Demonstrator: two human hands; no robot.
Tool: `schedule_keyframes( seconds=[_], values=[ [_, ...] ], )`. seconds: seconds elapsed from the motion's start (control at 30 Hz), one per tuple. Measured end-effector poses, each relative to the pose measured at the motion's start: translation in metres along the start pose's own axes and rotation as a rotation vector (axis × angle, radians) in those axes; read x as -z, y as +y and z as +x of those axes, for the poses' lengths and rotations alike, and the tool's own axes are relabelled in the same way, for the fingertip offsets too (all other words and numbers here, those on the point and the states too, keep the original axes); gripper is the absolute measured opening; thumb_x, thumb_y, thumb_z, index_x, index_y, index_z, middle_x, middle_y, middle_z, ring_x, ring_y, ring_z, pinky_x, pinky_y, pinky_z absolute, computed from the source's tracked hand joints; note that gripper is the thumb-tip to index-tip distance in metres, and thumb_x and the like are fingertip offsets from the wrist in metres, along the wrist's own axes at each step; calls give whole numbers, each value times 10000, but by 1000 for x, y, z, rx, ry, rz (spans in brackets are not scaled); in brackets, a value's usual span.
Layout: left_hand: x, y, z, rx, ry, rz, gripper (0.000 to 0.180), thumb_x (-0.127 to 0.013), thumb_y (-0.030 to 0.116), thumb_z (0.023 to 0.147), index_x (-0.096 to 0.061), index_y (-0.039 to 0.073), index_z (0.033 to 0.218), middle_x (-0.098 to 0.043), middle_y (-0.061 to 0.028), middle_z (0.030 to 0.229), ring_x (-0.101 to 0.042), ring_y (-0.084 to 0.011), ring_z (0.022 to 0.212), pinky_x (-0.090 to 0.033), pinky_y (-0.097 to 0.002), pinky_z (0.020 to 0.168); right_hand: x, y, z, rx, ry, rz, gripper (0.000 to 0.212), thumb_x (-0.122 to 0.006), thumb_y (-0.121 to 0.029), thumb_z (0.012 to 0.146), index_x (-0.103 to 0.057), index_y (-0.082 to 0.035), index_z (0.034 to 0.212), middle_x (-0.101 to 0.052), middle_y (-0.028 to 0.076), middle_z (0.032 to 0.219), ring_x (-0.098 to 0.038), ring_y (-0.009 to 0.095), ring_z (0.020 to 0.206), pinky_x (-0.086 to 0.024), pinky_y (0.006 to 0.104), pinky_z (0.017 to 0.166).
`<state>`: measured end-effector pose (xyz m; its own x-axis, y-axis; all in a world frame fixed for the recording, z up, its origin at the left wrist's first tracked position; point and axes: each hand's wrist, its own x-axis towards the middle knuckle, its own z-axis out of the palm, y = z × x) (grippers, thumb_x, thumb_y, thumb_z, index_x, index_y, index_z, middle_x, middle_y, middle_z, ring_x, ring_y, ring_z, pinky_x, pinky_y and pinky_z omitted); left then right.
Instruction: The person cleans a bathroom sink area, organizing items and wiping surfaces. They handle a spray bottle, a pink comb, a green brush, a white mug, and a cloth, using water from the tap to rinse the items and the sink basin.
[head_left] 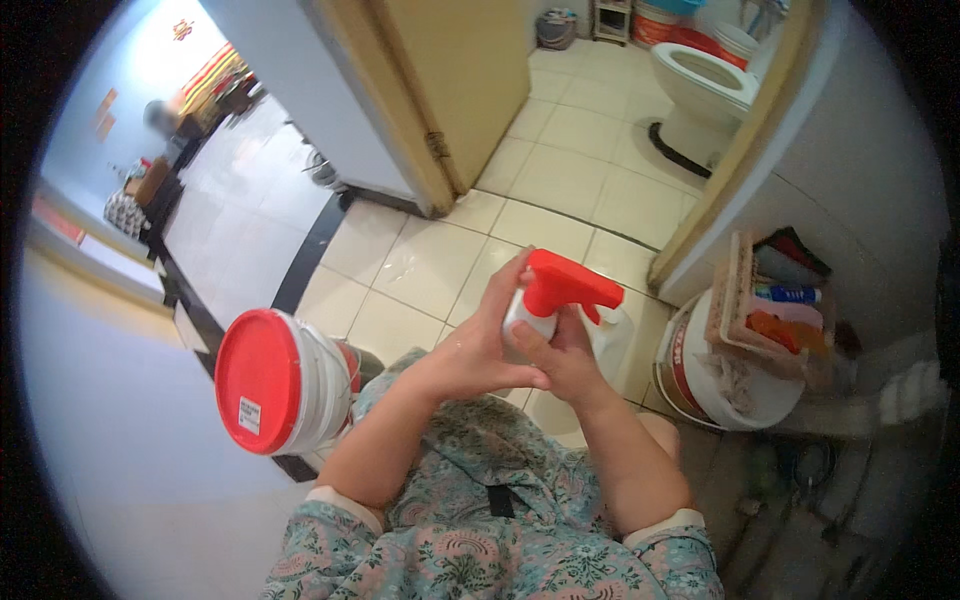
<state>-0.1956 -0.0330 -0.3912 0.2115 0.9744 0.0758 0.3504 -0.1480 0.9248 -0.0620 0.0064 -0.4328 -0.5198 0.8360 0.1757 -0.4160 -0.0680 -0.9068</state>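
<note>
Both my hands are wrapped round a white spray bottle [533, 322] with a red trigger head [565, 283]. The nozzle points to the right, and the trigger hangs below it on that side. My left hand [468, 350] grips the bottle from the left, its thumb low across the front. From the right my right hand [563, 357] holds it, thumb on the bottle's body. The lower part of the bottle is hidden by my hands. Behind my right hand, a pale whitish object [612, 340] shows only in part.
A white bucket with a red lid [258, 380] stands to my left. At right, a white bucket [735, 385] carries a basket [735, 300] of small items. Ahead, a yellowish door [450, 80] stands open onto a bathroom with a toilet [705, 80]. A person [160, 118] is far left.
</note>
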Motion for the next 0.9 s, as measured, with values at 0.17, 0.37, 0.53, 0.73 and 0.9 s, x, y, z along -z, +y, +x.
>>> schedule_keyframes(
  seconds=[0.17, 0.37, 0.53, 0.73, 0.9],
  values=[
    [-21, -35, -7, 170, 258, -357, 875, -771, 200, 683, -230, 75, 1360, -357, -109, 1341, -396, -196, 1202, -378, -343, 952, 6, 13, 5, 120, -139, -282, 737, -327, -523, 881, -88, -42, 1385, -119, 124, 1406, -120, 245, 1297, -153, 367, 1051],
    [-11, -51, -16, 359, 561, -227, 667, -755, 196, 681, -403, 56, 1230, -546, -78, 1053, -563, -162, 927, -483, -306, 767, 5, 44, -2, 90, 80, -457, 729, -305, -497, 925, -30, -20, 1403, -93, 207, 1430, -103, 338, 1332, -96, 399, 1085],
    [19, -62, -16, 155, 766, -139, 573, -740, 169, 692, -429, 52, 1159, -541, -74, 999, -561, -159, 863, -484, -302, 732, 8, 83, -38, -111, 33, -718, 613, -462, -316, 910, -186, -32, 1379, -252, 200, 1339, -249, 327, 1271, -207, 390, 1057],
    [24, -71, -28, 182, 647, -175, 560, -758, 161, 684, -447, 49, 1135, -547, -63, 968, -552, -147, 860, -476, -294, 723, 27, 80, -34, -127, -22, -643, 684, -602, -255, 831, -229, -38, 1362, -320, 169, 1313, -353, 292, 1220, -297, 354, 1017],
    [-2, -63, -33, 240, 405, -267, 568, -776, 193, 686, -453, 22, 1121, -543, -64, 992, -540, -143, 890, -469, -290, 747, 1, 61, -24, -49, -127, -623, 897, -741, -214, 689, -189, -44, 1375, -330, 170, 1318, -343, 305, 1234, -296, 371, 1023]
  ],
)
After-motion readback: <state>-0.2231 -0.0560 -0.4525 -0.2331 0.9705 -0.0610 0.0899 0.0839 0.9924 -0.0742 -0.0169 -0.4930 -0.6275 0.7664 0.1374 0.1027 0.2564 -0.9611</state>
